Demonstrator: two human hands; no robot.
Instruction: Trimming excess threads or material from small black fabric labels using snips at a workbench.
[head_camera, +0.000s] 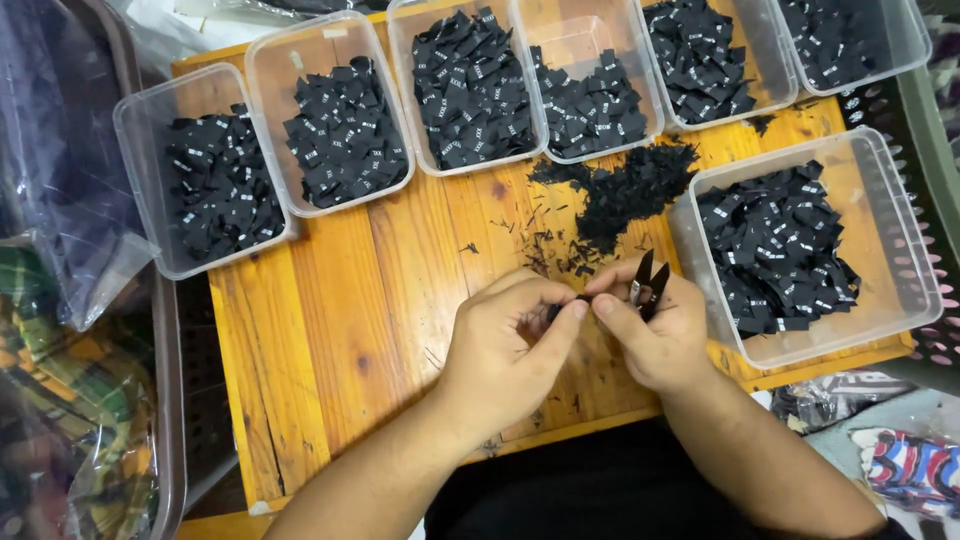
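1. The little black label (581, 298) was a small dark scrap of fabric, mostly hidden between my fingertips, so I could not make out any detail on it. It sat above the middle of the wooden board (330, 320), just in front of me.
2. My left hand (500, 345) was curled nearly closed, its thumb and forefinger pinched on the left end of that label.
3. My right hand (655, 330) was also closed narrow: thumb and forefinger pinched the label's other end, while the remaining fingers kept a pair of small black snips (646, 283) tucked against the palm, the blades pointing up and away from me.
4. Both hands met at the fingertips, touching over the label.
5. Just beyond my fingers lay a loose heap of black trimmings (625, 190) on the board, with thin slivers scattered around it.
6. Just beside my right hand stood a clear plastic tub (905, 250) holding a pile of black labels with white marks.
7. Along the far edge of the board stood a row of six more clear tubs (135, 160), each with black labels inside.
8. To my left, off the board, lay plaid cloth in a clear bag (70, 400); to my right, near my forearm, a patterned cloth (915, 465).
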